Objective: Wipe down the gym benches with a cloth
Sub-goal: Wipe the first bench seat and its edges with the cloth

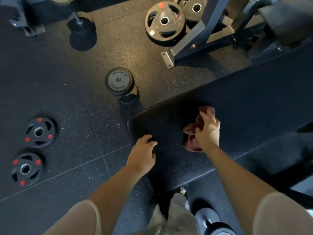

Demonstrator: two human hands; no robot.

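A black padded gym bench [245, 106] runs from the lower middle up to the right. A crumpled maroon cloth [193, 131] lies on its pad near the left end. My right hand [208, 129] lies on top of the cloth, fingers spread and pressing it against the pad. My left hand [144, 153] rests on the bench's left end, fingers bent over the pad's corner.
A 10 dumbbell [120, 83] stands on end on the rubber floor just beyond the bench's end. Two small red-marked plates [39, 132] lie at the left. Larger plates [165, 24] lean against a grey rack frame [191, 43] at the back. Another dumbbell [215, 224] lies by my feet.
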